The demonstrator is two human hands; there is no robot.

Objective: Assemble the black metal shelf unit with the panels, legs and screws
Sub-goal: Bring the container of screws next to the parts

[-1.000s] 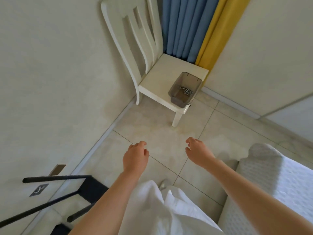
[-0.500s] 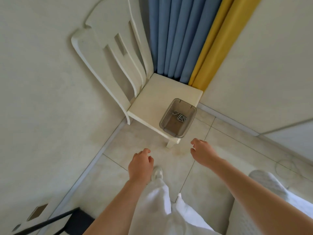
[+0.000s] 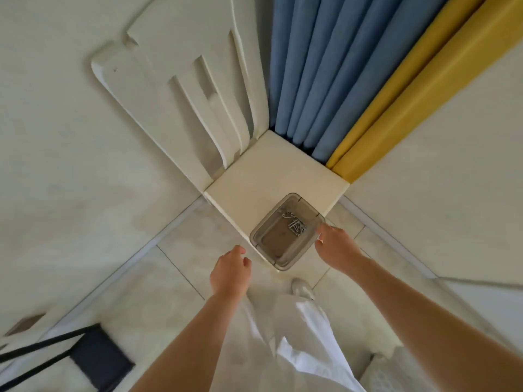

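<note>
Pale floor tiles (image 3: 181, 244) fill a corner where a white chair (image 3: 271, 171) stands against blue and yellow curtains (image 3: 325, 80). On the chair seat sits a clear grey plastic tray (image 3: 271, 244), just ahead of both hands. A small pile of silver screws (image 3: 295, 223) lies in its far end, close to the right hand (image 3: 335, 247). That hand reaches toward the tray's near corner with fingers loosely curled, holding nothing; whether it touches the rim cannot be told. The left hand (image 3: 230, 274) hangs loose and empty, just short of the tray. Black metal shelf parts (image 3: 56, 355) lie well behind the left hand. The screws look tiny, hard and slippery, so pinching one with fingertips should work best. The tray looks light and could slide or tip, since one end pokes past the seat edge.
</note>
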